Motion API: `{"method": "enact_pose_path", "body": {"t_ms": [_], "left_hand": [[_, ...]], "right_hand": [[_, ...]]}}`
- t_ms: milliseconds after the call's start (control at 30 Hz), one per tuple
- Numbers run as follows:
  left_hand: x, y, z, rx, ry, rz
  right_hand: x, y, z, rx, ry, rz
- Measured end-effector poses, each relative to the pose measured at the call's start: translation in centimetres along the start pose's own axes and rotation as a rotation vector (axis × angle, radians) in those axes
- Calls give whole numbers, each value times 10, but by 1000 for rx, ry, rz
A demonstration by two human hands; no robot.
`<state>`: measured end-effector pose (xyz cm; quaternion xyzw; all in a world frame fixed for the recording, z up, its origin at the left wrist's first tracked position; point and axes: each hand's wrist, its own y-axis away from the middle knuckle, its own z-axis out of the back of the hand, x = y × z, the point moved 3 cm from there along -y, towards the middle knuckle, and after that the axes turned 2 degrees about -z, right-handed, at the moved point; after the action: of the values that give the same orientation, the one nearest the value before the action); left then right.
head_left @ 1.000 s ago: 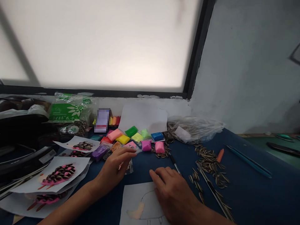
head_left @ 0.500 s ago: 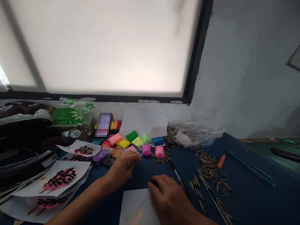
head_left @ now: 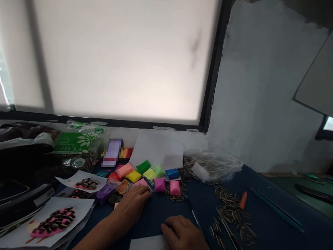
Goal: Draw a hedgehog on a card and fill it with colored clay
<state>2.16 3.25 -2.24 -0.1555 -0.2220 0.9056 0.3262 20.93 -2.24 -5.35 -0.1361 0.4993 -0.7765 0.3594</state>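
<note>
My left hand (head_left: 134, 205) is palm down among small bright packets, beside a light pink packet (head_left: 140, 183). Its fingers look stretched and close together; the thumb and whatever lies under the palm are hidden. My right hand (head_left: 183, 233) rests with loosely bent fingers at the edge of a white paper sheet (head_left: 147, 243), cut off by the bottom of the view. A pen (head_left: 194, 212) lies just right of it. A magenta packet (head_left: 159, 185) and a pink packet (head_left: 174, 188) sit beyond the hands.
Picture sheets with seeds stuck on pink shapes (head_left: 56, 222) are stacked at left. Sunflower seeds (head_left: 229, 205), tweezers (head_left: 229, 229), an orange crayon-like stick (head_left: 243, 200) and a blue slender tool (head_left: 277, 210) lie right. A seed bag (head_left: 213, 166) stands behind.
The view has tilted up, so the table things sit lower. My left hand has turned from a raised, pinching pose to lying palm down. My right hand stays on the paper.
</note>
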Motion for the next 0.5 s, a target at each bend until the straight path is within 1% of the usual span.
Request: {"method": "enact_pose_path", "body": {"t_ms": [167,300,333,400,467,500], "left_hand": [[0,-1,-4,30,-39,2],[2,0,-5,34,-31,-53],[4,2,-6,18,-23,-56],[8,5,-7,-63,5,-23],[15,8,-5,-155,60,48],[20,9,-4,-169,99,96]], "right_hand": [[-10,-4,-12,41,78,35],[-11,-16,-15,127,163,80],[-10,-19,-14,151,168,93],[-7,-25,-13,172,161,109],[-5,-27,-13,164,162,102],[-4,-27,-14,156,166,97]]}}
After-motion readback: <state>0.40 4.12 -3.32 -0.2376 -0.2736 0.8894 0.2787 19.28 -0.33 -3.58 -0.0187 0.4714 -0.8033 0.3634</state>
